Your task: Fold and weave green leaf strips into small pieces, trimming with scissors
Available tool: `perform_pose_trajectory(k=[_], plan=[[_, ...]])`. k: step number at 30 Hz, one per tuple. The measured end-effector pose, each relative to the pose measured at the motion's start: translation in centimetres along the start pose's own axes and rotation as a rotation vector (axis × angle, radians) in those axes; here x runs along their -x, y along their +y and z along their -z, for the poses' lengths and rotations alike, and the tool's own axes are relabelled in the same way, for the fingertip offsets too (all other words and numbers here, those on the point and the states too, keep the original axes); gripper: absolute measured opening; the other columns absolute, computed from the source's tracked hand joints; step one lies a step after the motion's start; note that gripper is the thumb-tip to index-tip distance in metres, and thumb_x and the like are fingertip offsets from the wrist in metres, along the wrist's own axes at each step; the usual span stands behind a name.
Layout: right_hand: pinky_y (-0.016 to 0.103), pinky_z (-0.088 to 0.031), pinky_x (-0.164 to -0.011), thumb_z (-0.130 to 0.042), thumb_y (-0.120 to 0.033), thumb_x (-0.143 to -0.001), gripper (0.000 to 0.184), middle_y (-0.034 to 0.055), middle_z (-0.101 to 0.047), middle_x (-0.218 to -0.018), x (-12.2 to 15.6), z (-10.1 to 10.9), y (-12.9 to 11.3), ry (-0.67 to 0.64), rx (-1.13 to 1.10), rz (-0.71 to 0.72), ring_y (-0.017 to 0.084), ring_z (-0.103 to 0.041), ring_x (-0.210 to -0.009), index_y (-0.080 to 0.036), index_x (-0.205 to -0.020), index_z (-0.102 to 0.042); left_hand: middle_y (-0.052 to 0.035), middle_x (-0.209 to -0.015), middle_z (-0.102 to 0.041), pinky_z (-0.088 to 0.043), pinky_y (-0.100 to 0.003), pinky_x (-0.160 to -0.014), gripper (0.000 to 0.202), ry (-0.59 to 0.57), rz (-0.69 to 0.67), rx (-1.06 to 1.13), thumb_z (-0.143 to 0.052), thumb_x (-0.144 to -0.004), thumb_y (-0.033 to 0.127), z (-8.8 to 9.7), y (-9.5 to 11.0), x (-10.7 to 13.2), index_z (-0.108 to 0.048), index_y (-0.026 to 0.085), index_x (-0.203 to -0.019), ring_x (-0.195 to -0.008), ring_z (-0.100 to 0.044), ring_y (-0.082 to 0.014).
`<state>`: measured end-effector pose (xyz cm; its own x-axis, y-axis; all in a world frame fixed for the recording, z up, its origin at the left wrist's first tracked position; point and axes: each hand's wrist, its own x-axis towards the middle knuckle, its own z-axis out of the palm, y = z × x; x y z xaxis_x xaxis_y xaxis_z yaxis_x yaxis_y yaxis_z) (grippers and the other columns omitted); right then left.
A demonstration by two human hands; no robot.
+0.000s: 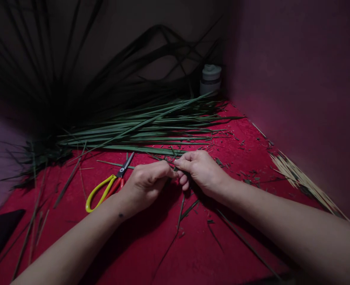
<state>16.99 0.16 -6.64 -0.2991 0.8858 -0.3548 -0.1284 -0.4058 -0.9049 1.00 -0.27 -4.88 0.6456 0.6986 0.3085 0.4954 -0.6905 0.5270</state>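
My left hand (149,180) and my right hand (203,170) meet over the middle of the red surface (127,253). Both are closed in a pinch, thumb against finger, on a narrow green leaf strip (175,169) that is mostly hidden by the fingers. Below them a thin dark strip (179,215) runs toward me; whether it joins the held piece I cannot tell. Scissors (115,184) with yellow and red handles lie beside my left wrist, blades pointing away. Just beyond the hands is a pile of long green leaves (145,128).
At the back stands a white lidded container (211,79), near dark fronds. A bundle of pale thin sticks (307,184) lies along the right wall (299,87). Small leaf scraps (252,180) are scattered right of centre. A dark flat object (2,233) sits at the left edge.
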Motion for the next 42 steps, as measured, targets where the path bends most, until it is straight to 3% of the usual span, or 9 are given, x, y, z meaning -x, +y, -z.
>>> perform_pose_trajectory(k=[3, 8, 11, 18, 28, 32, 37, 42], plan=[[0.016, -0.041, -0.032, -0.053, -0.019, -0.081, 0.024, -0.0018, -0.053, -0.043, 0.3, 0.2, -0.5, -0.034, -0.037, 0.001, 0.006, -0.048, -0.033, -0.012, -0.058, -0.052, -0.0004, -0.069, -0.065, -0.043, -0.017, -0.059, 0.018, 0.0, 0.002, 0.026, -0.046, -0.083, 0.008, 0.4, 0.1, 0.0, -0.06, 0.018, -0.076, -0.063, -0.059, -0.0085], [0.022, -0.05, -0.043, -0.049, -0.027, -0.085, 0.026, 0.0039, -0.06, -0.053, -0.2, 1.2, -0.3, -0.3, -0.274, 0.032, 0.011, -0.057, -0.043, -0.008, -0.069, -0.057, -0.0027, -0.078, -0.065, -0.045, -0.018, -0.061, 0.021, 0.018, -0.051, 0.026, -0.047, -0.083, 0.005, 1.1, 0.4, 0.3, -0.063, 0.018, -0.089, -0.068, -0.061, -0.009], [0.024, -0.051, -0.044, -0.051, -0.031, -0.083, 0.027, 0.0056, -0.061, -0.056, -0.5, 1.6, 0.0, -0.375, -0.365, 0.031, 0.013, -0.059, -0.045, -0.008, -0.07, -0.058, -0.0033, -0.082, -0.065, -0.046, -0.018, -0.064, 0.023, 0.032, -0.058, 0.019, -0.048, -0.082, 0.003, 1.2, 0.1, 0.6, -0.063, 0.019, -0.092, -0.071, -0.061, -0.009], [0.021, -0.05, -0.045, -0.068, -0.022, -0.067, 0.016, 0.0027, -0.061, -0.054, -0.2, 1.3, -0.3, -0.281, -0.213, 0.053, 0.01, -0.058, -0.044, -0.008, -0.069, -0.061, -0.0031, -0.077, -0.062, -0.045, -0.017, -0.06, 0.02, 0.04, -0.152, 0.001, -0.047, -0.082, 0.003, 1.1, -0.1, 0.3, -0.061, 0.017, -0.087, -0.067, -0.059, -0.009], [0.018, -0.044, -0.036, -0.06, -0.021, -0.072, 0.016, -0.003, -0.054, -0.043, 0.5, -0.2, -0.1, -0.053, -0.124, 0.083, 0.008, -0.051, -0.037, -0.013, -0.059, -0.054, 0.0006, -0.065, -0.061, -0.042, -0.017, -0.055, 0.017, 0.021, 0.014, 0.106, -0.048, -0.08, 0.005, 0.5, 0.3, 0.4, -0.06, 0.017, -0.078, -0.058, -0.056, -0.0081], [0.019, -0.044, -0.038, -0.063, -0.023, -0.07, 0.015, -0.0017, -0.056, -0.045, 0.3, 0.2, 0.0, -0.108, -0.117, 0.086, 0.008, -0.052, -0.038, -0.013, -0.061, -0.056, 0.0, -0.066, -0.062, -0.042, -0.018, -0.057, 0.013, 0.002, 0.071, 0.176, -0.05, -0.082, 0.011, 0.6, 0.4, 0.3, -0.059, 0.018, -0.076, -0.058, -0.058, -0.0093], [0.023, -0.05, -0.046, -0.066, -0.024, -0.068, 0.016, 0.0022, -0.062, -0.056, -0.2, 1.3, 0.2, -0.306, -0.235, 0.12, 0.011, -0.058, -0.046, -0.01, -0.071, -0.061, 0.0, -0.07, -0.062, -0.042, -0.018, -0.059, 0.016, 0.006, 0.051, 0.114, -0.049, -0.083, 0.009, 1.7, 0.4, 0.1, -0.061, 0.019, -0.081, -0.062, -0.058, -0.0085], [0.026, -0.051, -0.048, -0.068, -0.018, -0.063, 0.016, 0.0025, -0.063, -0.057, -0.2, 1.4, 0.1, -0.277, -0.268, 0.117, 0.013, -0.06, -0.048, -0.011, -0.075, -0.06, -0.0006, -0.073, -0.063, -0.041, -0.016, -0.061, 0.016, -0.019, 0.02, 0.045, -0.049, -0.082, 0.008, 2.0, 0.4, 0.1, -0.062, 0.018, -0.083, -0.067, -0.058, -0.0082]])
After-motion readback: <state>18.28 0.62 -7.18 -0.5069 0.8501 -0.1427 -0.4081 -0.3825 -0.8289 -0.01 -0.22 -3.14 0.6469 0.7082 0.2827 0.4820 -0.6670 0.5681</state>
